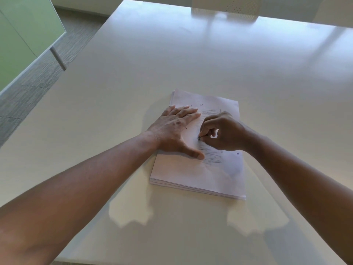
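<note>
On the near half of the white table (172, 54), a stack of paper (191, 173) lies flat, a little askew to the edge. Left hand (176, 129) rests palm down on the upper left of the top sheet, fingers straight and close together, thumb splayed toward the grey scribbles (212, 159). Right hand (223, 133) is curled, thumb and forefinger pinched on a small dark stub (199, 138) whose tip meets the sheet at mid-page, just right of the left hand. Too small to tell whether it is an eraser or a pencil end. Likely rubbing or marking the top sheet, with the left hand as anchor. Risks: the sheet ripples softly below the thumb, where nothing pins it, so a hard stroke that way could buckle, crease or tear it. The stack is loose, and a sideways push could fan the sheets underneath. The stub offers little to hold and might slip from the pinch and skitter off. Beyond the table, a pale chair back (225, 5); a green panel (23, 35) at left
</note>
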`<state>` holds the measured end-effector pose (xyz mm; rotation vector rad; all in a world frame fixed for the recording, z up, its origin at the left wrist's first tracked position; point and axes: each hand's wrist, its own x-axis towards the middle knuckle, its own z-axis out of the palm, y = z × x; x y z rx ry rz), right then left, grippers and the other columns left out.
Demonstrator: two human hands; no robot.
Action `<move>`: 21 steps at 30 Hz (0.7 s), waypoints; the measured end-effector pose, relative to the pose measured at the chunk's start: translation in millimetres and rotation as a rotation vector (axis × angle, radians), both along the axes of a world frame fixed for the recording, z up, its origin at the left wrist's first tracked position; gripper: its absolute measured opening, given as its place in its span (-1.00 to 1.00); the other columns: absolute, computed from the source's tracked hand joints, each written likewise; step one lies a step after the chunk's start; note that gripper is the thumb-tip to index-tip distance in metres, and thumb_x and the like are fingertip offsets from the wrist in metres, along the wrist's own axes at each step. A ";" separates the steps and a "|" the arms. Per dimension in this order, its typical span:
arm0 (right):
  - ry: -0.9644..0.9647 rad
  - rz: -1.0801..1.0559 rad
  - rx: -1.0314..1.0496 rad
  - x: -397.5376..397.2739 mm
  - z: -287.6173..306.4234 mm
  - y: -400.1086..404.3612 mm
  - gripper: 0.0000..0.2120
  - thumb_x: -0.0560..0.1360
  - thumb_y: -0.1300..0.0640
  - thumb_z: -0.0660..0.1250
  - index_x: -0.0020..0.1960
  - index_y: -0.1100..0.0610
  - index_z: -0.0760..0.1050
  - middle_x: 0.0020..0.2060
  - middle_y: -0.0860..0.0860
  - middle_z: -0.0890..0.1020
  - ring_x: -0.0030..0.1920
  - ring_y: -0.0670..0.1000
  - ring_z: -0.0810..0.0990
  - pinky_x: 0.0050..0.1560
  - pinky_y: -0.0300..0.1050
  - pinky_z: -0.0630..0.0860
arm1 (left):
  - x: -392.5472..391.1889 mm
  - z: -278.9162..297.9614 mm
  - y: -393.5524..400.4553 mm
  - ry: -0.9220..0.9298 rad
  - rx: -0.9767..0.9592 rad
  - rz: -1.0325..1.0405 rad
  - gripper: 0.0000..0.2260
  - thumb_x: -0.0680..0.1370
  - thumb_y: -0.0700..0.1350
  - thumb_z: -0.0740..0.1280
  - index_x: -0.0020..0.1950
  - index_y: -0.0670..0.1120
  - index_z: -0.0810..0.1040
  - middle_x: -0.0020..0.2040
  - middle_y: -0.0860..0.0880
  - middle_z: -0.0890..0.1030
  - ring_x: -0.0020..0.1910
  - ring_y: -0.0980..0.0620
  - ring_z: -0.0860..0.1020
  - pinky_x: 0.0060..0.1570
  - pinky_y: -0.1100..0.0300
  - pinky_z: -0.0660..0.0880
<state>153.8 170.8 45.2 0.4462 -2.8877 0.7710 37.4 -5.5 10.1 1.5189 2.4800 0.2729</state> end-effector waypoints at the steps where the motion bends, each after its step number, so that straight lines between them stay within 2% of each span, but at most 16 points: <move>1: -0.015 0.013 -0.009 1.2 -1.5 -5.9 -0.92 0.33 0.30 0.49 -0.25 0.15 0.66 -0.36 -0.04 0.63 -0.37 -0.06 0.56 -0.30 -0.07 0.56 | -0.4 -0.5 0.1 0.002 0.002 -0.001 0.26 0.15 0.71 0.20 0.69 0.07 0.03 0.69 0.12 0.00 0.64 0.17 -0.15 0.61 0.03 -0.26; 5: -0.039 -0.037 -0.039 4.1 -7.0 -11.0 -0.98 0.33 0.24 0.48 -0.27 0.15 0.67 -0.38 -0.05 0.63 -0.38 -0.04 0.58 -0.30 -0.10 0.55 | -0.6 -0.7 1.1 0.006 0.010 -0.005 0.25 0.15 0.71 0.22 0.69 0.08 0.04 0.69 0.11 0.01 0.64 0.17 -0.14 0.60 0.05 -0.27; 10: -0.073 -0.287 -0.068 9.0 -2.7 14.0 -0.89 0.31 0.29 0.52 -0.30 0.09 0.68 -0.41 -0.12 0.62 -0.36 -0.13 0.57 -0.27 -0.26 0.51 | -0.1 -0.1 0.7 -0.005 0.010 0.002 0.25 0.15 0.71 0.24 0.69 0.08 0.04 0.68 0.13 0.02 0.64 0.17 -0.14 0.60 0.04 -0.27; 13: -0.069 -0.310 -0.071 9.9 -2.6 7.3 -0.87 0.31 0.30 0.50 -0.30 0.08 0.68 -0.40 -0.11 0.62 -0.34 -0.12 0.57 -0.28 -0.32 0.49 | -0.4 -0.9 0.6 -0.002 0.013 0.004 0.26 0.14 0.72 0.22 0.69 0.08 0.04 0.69 0.12 0.02 0.65 0.16 -0.13 0.61 0.02 -0.25; 18: -0.095 -0.233 -0.087 11.0 -8.5 -19.6 -0.94 0.32 0.24 0.47 -0.29 0.11 0.69 -0.40 -0.09 0.63 -0.37 -0.10 0.57 -0.31 -0.19 0.51 | -0.6 -2.0 1.0 0.008 0.011 -0.004 0.25 0.15 0.70 0.22 0.69 0.07 0.04 0.69 0.12 0.02 0.64 0.17 -0.13 0.61 0.02 -0.24; 21: -0.132 -0.332 -0.074 12.1 -1.6 -5.8 -0.92 0.33 0.27 0.49 -0.27 0.11 0.70 -0.39 -0.08 0.65 -0.35 -0.11 0.58 -0.26 -0.23 0.52 | -0.4 -1.1 0.8 0.000 0.010 -0.003 0.26 0.13 0.72 0.20 0.69 0.08 0.04 0.69 0.12 0.01 0.64 0.17 -0.13 0.61 0.01 -0.25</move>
